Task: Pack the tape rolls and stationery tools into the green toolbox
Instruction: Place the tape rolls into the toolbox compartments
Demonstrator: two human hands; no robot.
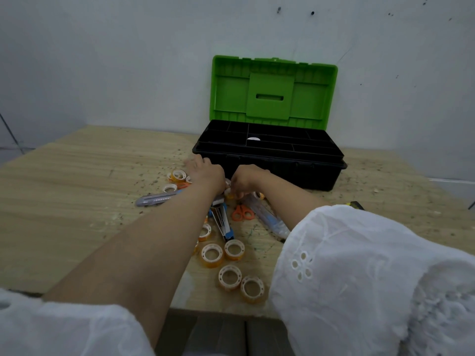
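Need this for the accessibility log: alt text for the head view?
A person's left hand and right hand reach into tape rolls, orange scissors and a blue stapler scattered on a wooden table, before an open green toolbox with a black divided tray.

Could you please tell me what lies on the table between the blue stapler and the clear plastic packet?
The head view shows small orange scissors lying flat there, with the blue stapler on one side and the clear plastic packet on the other.
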